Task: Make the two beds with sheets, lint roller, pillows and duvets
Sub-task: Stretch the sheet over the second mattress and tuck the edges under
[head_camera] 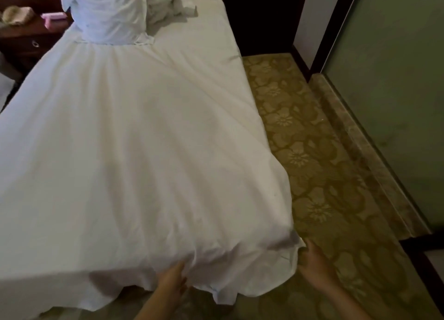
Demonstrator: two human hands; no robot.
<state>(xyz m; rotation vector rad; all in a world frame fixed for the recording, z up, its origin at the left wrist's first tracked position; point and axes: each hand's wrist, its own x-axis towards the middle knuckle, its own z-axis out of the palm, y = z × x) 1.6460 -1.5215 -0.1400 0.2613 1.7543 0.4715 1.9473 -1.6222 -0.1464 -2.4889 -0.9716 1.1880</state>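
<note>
A white sheet lies spread over the bed, fanning out from the head end and hanging loose over the foot. A bunched white duvet and crumpled linen are piled at the head. My left hand grips the sheet's hanging edge at the foot of the bed. My right hand pinches the sheet's corner at the bed's near right corner. The mattress shows bare at the far right.
A dark wooden nightstand stands at the far left with a pink box and a pale bundle on it. Patterned carpet runs along the bed's right side, bordered by a stone sill and a green wall.
</note>
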